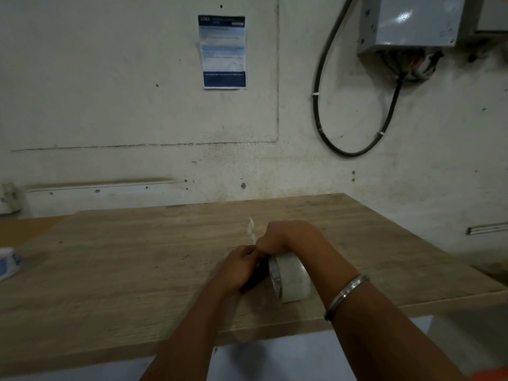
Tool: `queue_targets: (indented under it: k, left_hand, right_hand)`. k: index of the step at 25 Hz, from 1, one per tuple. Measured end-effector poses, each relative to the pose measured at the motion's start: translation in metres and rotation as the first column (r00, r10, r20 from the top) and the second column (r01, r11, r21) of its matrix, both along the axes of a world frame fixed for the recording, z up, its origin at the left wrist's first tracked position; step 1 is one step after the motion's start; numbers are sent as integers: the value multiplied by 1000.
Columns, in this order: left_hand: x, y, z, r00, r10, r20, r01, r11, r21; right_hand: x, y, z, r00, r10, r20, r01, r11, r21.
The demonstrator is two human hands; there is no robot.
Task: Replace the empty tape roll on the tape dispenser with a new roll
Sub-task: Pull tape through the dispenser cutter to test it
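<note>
Just off-centre on the wooden surface [137, 257], both hands meet over the tape dispenser [259, 276], a dark body mostly hidden under the left hand [237, 266]. That hand's grip is curled around the dispenser, fingers wrapped over its dark frame. Immediately to its right stands the new tape roll [291, 279], clear and on edge, its shiny side face turned toward the left hand and its lower rim at the surface. The right hand [283, 236] sits just above and behind the roll, its grip clenched in a pinch on a crumpled strip of clear tape [251, 229] that rises from between the two hands; the fingertips themselves are hidden, so how the pinch lies cannot be told. Whether the roll is seated on the dispenser's spindle or only pressed against it is blocked by both hands. A metal bangle [345, 294] circles the right forearm, nearer the camera than the roll. Far to the left of the grips, at the surface's edge, lies a white and blue object [8, 264], too blurred to identify. Behind the hands stands a stained wall [123, 105] with a blue and white printed notice [223, 52] above them, and up to the right a grey metal box [409, 23] with a black cable [354, 152] looping beneath it.
</note>
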State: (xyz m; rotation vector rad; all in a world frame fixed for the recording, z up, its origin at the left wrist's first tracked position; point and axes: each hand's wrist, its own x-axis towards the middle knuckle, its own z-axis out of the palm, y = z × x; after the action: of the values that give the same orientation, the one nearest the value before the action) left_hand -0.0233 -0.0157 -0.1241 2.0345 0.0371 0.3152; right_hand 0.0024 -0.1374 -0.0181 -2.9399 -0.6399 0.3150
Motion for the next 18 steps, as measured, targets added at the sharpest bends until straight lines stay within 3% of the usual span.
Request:
queue_targets:
  k: [2, 6, 10, 13, 18]
  left_hand:
    - [1, -2, -1, 1000, 27, -1, -27, 997, 69]
    - [6, -3, -2, 997, 73, -30, -69, 990, 121]
    - [8, -3, -6, 1000, 26, -16, -23, 989, 147]
    - [7, -1, -2, 999, 34, 3, -34, 990, 140]
    - [5, 2, 0, 999, 1, -46, 12, 963, 270]
  right_hand:
    - [3, -1, -4, 1000, -5, 8, 4, 999, 44]
    - [10, -10, -18, 993, -90, 81, 63, 954, 295]
    - [-3, -19, -27, 917, -209, 339, 60, 914, 402]
    - [-9, -26, -30, 893, -166, 418, -15, 918, 396]
    - [-18, -25, -44, 887, -52, 459, -82, 960, 268]
